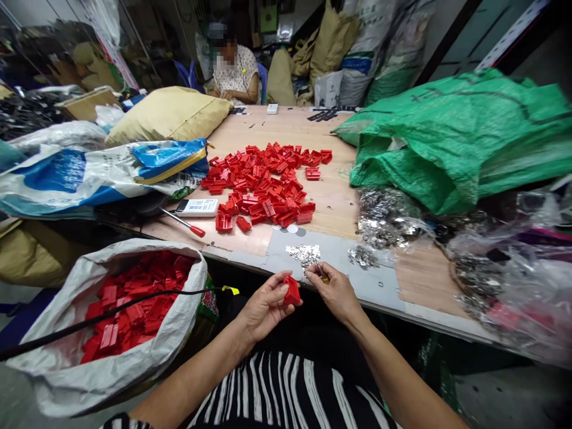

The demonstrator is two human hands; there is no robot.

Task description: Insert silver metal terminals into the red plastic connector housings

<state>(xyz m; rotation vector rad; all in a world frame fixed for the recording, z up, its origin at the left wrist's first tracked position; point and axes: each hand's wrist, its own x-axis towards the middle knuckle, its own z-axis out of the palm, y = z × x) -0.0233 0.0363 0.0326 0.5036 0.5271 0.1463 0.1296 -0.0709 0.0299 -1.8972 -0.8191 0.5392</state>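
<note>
My left hand holds a red plastic part between thumb and fingers, just off the table's front edge. To its right, my right hand is closed on a small tool with a yellow handle, its thin tip pointing up and left. Small flat silver pieces lie on a grey sheet just beyond my fingers. A second small metal pile lies to the right. Beyond them spreads a large heap of red parts.
An open white sack of red parts stands at left, a black cord across it. A red-handled screwdriver and white box lie left. Green sack and bagged metal pieces lie right. A person sits opposite.
</note>
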